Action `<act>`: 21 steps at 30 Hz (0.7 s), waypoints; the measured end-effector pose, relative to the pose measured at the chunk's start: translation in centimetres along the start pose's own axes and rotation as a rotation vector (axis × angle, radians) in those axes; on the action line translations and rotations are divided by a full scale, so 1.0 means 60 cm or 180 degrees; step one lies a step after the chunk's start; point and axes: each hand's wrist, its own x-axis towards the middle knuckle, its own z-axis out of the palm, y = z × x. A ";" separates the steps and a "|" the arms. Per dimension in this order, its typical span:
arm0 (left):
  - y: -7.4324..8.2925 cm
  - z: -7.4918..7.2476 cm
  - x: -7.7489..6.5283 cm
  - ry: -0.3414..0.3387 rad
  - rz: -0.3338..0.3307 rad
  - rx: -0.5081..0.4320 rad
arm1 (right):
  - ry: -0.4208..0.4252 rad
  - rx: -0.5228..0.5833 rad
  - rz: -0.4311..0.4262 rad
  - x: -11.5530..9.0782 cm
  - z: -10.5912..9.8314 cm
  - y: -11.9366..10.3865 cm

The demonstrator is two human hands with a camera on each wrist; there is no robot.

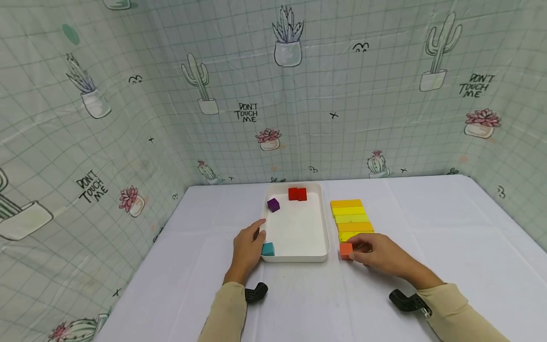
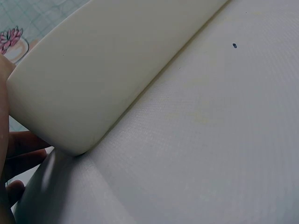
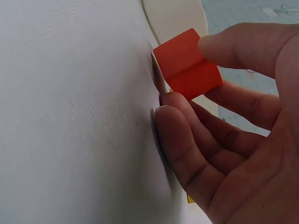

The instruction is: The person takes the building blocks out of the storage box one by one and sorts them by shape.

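My right hand point(image 1: 378, 254) pinches an orange cube point(image 1: 346, 251) between thumb and fingers, close over the cloth to the right of the tray. In the right wrist view the thumb presses one side of the cube point(image 3: 189, 63), with the fingers behind and below it. The left hand point(image 1: 249, 244) rests at the left wall of a white tray point(image 1: 299, 232), thumb and index fingertips right at its rim, other fingers outside the wall point(image 2: 84, 93). A teal cube point(image 1: 268, 249) lies in the tray's front left corner, beside that thumb.
Two red cubes point(image 1: 297, 194) sit together at the tray's back, with a purple cube point(image 1: 273, 205) to their left. Right of the tray, several yellow and amber blocks point(image 1: 351, 218) form a column ending near my right hand. Behind the white-covered table point(image 1: 205, 213) hangs a cactus-print curtain point(image 1: 329, 85).
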 end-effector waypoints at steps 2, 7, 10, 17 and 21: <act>0.001 0.000 -0.001 -0.0006 0.0001 0.0002 | 0.0041 -0.0141 0.0004 0.000 0.000 0.001; 0.001 0.001 -0.001 -0.0015 0.0012 0.0014 | 0.0036 -0.0234 0.0044 -0.001 0.000 0.001; -0.001 0.001 0.000 -0.0011 0.0002 0.0017 | 0.0011 -0.0195 0.0087 -0.001 0.000 0.001; -0.001 0.000 0.000 -0.0014 -0.0011 0.0029 | -0.0023 -0.0251 0.0126 -0.003 -0.002 -0.005; -0.002 0.002 0.002 -0.0001 -0.0026 0.0029 | 0.0014 -0.0307 0.0090 -0.006 -0.015 -0.016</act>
